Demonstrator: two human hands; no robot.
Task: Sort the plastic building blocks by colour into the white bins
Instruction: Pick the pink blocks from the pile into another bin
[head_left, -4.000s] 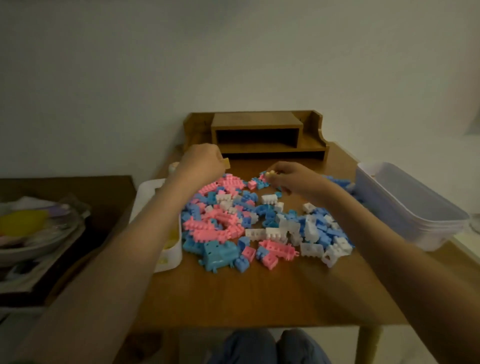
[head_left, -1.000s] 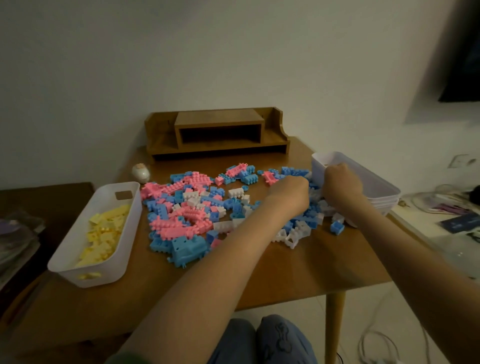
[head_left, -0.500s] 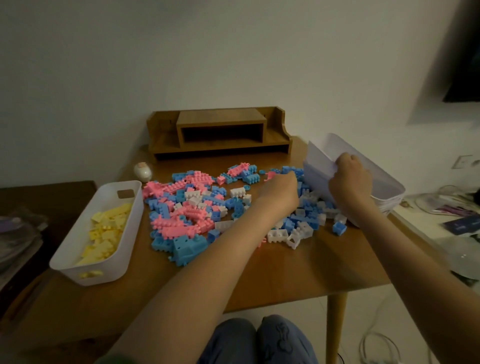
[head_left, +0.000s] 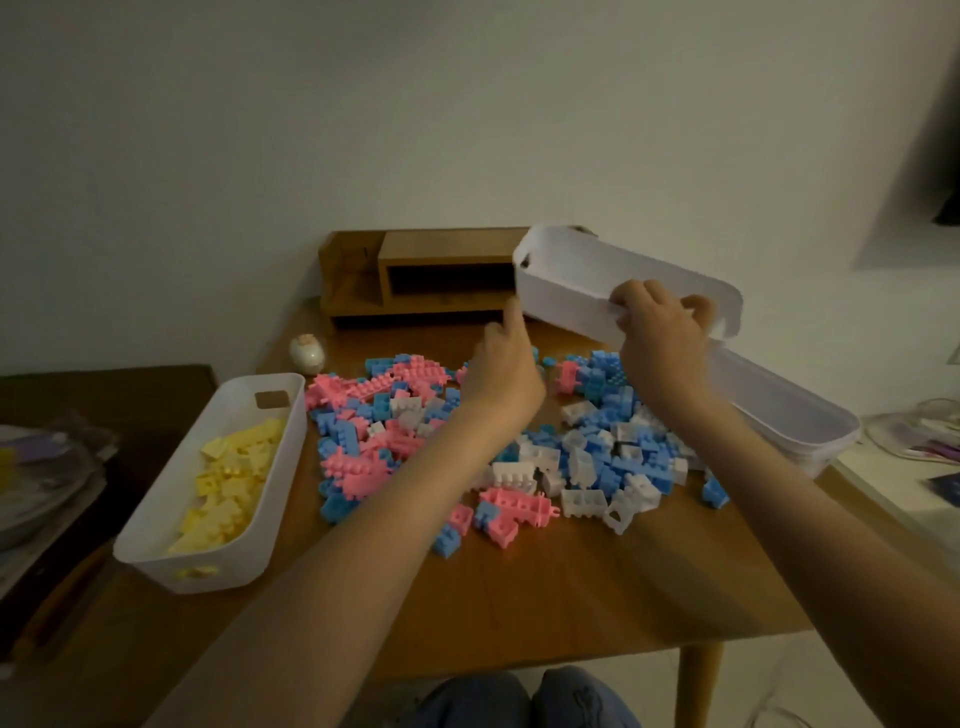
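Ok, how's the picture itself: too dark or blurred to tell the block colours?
Head view: dim throughout, darker toward the corners, no glare. Head view: wide-angle stretch on the forearms and the table edges. Head view: lifted bin and right hand a little soft. Head view: pink, blue and white blocks can be told apart, as can the yellow blocks in the left bin.

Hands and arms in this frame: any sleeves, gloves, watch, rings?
No gloves, watch or bracelet on the left hand or right hand; both forearms show no sleeve up to the frame edge. Rings: too dim to tell. Below, blue denim trousers show.
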